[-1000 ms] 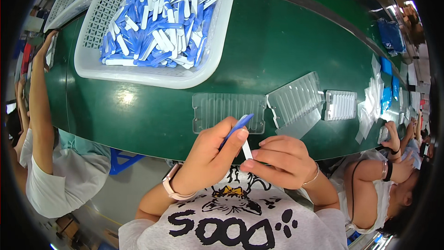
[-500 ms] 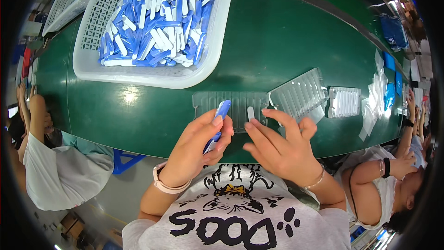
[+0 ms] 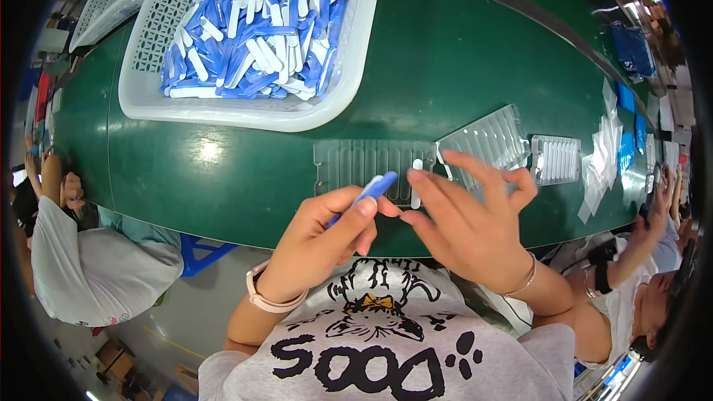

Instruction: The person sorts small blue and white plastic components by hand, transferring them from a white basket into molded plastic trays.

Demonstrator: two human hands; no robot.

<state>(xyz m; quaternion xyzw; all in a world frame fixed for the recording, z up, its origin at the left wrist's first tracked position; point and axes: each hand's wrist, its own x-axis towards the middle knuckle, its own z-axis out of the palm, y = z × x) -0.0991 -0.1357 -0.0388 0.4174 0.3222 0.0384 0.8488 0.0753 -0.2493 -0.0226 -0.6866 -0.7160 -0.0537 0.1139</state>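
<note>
Your left hand (image 3: 319,241) pinches a blue plastic stick (image 3: 369,191) just before the clear ridged plastic tray (image 3: 356,163) on the green tabletop (image 3: 460,59); your right hand (image 3: 468,223), fingers spread, partly covers the tray's near right edge. Beyond the tray sits a white basket (image 3: 245,108) of sticks.

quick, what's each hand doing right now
Left hand: closed on a blue stick.
Right hand: open, fingertips at a white stick in the clear tray.

Three clear slotted trays (image 3: 368,163) lie on the belt, beside two white baskets (image 3: 245,108) of sticks.
</note>
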